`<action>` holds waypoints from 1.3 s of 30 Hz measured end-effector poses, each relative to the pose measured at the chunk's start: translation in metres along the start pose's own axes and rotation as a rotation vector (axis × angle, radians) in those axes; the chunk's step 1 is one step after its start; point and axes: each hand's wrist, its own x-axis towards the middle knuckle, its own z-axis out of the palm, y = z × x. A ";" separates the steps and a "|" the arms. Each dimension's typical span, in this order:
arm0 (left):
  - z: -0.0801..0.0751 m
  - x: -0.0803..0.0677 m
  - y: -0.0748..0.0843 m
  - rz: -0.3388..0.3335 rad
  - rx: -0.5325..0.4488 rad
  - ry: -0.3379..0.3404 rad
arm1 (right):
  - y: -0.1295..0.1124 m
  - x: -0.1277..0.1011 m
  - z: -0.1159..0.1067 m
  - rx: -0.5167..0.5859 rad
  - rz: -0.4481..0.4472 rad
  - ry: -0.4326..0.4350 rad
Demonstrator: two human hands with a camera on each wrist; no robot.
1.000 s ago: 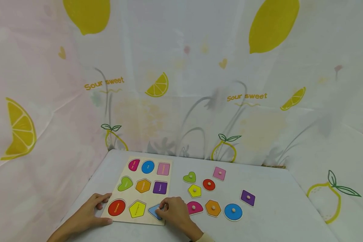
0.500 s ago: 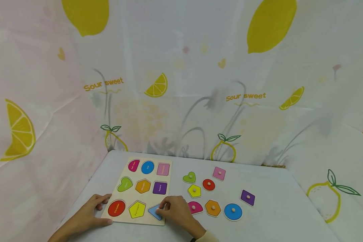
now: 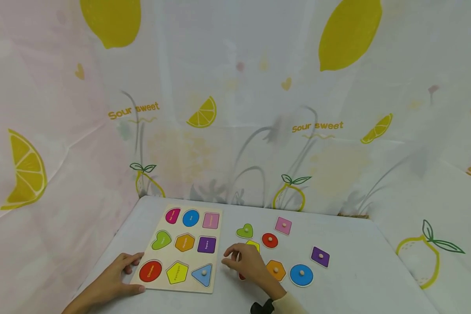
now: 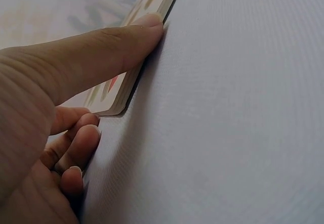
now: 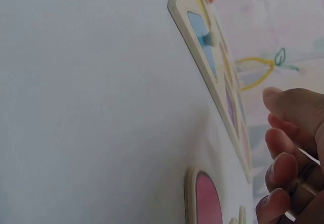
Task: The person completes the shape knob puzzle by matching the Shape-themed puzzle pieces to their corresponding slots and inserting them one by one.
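A wooden shape puzzle board [image 3: 172,255] lies on the left of the white table, with shapes printed in its slots. A blue triangle piece [image 3: 199,274] with a knob sits in the near right slot, also visible in the right wrist view. My left hand [image 3: 114,277] holds the board's near left corner, thumb on the near edge and fingers at the left side. My right hand [image 3: 249,264] hovers right of the board, fingers loosely curled around nothing. It partly covers a yellow pentagon piece [image 3: 254,245]; the magenta half-round piece [image 5: 207,198] shows in the right wrist view.
Loose knobbed pieces lie right of the board: a green heart [image 3: 244,231], a red circle [image 3: 269,240], a pink square [image 3: 283,226], an orange hexagon [image 3: 276,271], a blue oval [image 3: 301,275] and a purple piece [image 3: 320,257]. A lemon-print curtain [image 3: 235,165] stands behind the table.
My right hand has let go of the blue triangle's knob and moved right, away from the board. The triangle stays in its slot. My left hand has kept its place.
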 end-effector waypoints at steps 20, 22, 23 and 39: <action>0.000 -0.001 0.003 -0.016 -0.003 0.004 | 0.051 -0.006 -0.045 -0.072 0.048 0.092; 0.000 -0.001 0.003 -0.017 -0.004 0.004 | 0.054 -0.006 -0.047 -0.071 0.063 0.100; 0.000 -0.001 0.003 -0.017 -0.004 0.005 | 0.056 -0.006 -0.049 -0.074 0.074 0.103; 0.000 0.000 0.004 -0.077 -0.032 -0.007 | 0.066 -0.006 -0.057 -0.077 0.170 0.091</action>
